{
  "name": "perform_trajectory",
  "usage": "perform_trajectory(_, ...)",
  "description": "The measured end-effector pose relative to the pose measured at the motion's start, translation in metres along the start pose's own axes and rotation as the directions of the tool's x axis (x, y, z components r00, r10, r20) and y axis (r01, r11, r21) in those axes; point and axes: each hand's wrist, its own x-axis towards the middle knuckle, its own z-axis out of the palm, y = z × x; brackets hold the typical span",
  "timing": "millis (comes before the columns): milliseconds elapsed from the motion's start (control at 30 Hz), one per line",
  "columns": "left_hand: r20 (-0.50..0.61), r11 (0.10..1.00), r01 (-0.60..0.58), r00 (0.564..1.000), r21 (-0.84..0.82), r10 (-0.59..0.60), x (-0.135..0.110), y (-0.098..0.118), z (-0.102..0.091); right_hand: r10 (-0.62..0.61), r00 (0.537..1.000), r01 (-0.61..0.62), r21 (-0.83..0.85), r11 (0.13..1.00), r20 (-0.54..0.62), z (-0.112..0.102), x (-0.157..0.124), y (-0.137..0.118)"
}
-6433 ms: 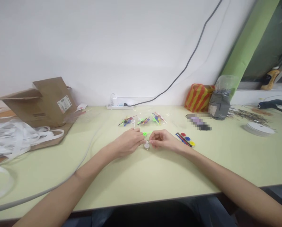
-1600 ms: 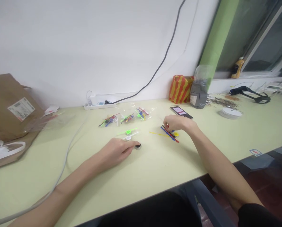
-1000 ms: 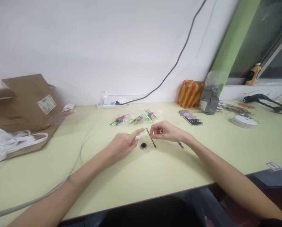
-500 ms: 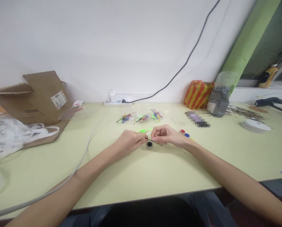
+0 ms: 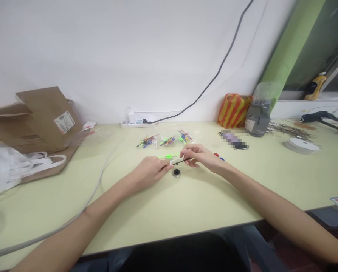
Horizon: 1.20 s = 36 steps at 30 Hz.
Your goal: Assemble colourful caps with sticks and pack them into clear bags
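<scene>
Between my two hands runs a thin black stick (image 5: 181, 161). My left hand (image 5: 154, 169) pinches its left end, where a small white bit shows at the fingertips. My right hand (image 5: 199, 155) has its fingers closed around the other end. Just below the stick, a small round piece with a black centre (image 5: 176, 172) rests on the table. Behind my hands lies a bright green plastic piece (image 5: 169, 156). Small red and blue round pieces (image 5: 221, 159) are partly hidden behind my right wrist.
Several clear bags of coloured plastic parts (image 5: 167, 140) lie farther back. At left are a cardboard box (image 5: 41, 124) and white ribbon (image 5: 13, 166). A grey cable (image 5: 96, 190) crosses my left forearm. A phone (image 5: 233, 139), striped bag (image 5: 233, 110) and white spool (image 5: 302, 145) are at right.
The stick has turned: its right end pointed down towards me and now points up and away. My right hand has shifted right along it. The view has moved slightly.
</scene>
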Motion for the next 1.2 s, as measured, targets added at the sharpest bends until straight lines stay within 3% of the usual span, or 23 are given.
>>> perform_trajectory(200, 0.030, 0.998, 0.008, 1.000, -0.057, -0.006, 0.000, -0.002, -0.001, 0.041, 0.994, -0.025, -0.150, 0.988, 0.106, -0.001, 0.003, 0.005)
perform_trajectory(400, 0.104, 0.990, 0.006, 0.994, -0.144, 0.009, 0.000, -0.003, -0.001, 0.042, 0.993, -0.010, -0.289, 0.957, 0.107, -0.001, 0.003, 0.008)
perform_trajectory(600, 0.132, 0.996, -0.066, 0.989, -0.052, 0.072, -0.002, -0.007, 0.002, 0.040, 0.992, -0.002, -0.306, 0.952, 0.118, 0.000, 0.005, 0.013)
perform_trajectory(967, 0.157, 0.999, -0.048, 0.986, -0.013, 0.049, -0.001, -0.008, 0.004, 0.048, 0.993, -0.005, -0.358, 0.934, 0.112, 0.006, 0.003, 0.010)
perform_trajectory(1200, 0.164, 0.993, -0.100, 0.982, 0.055, 0.090, -0.002, -0.012, 0.008, 0.047, 0.996, -0.007, -0.465, 0.885, 0.073, 0.011, 0.002, 0.005)
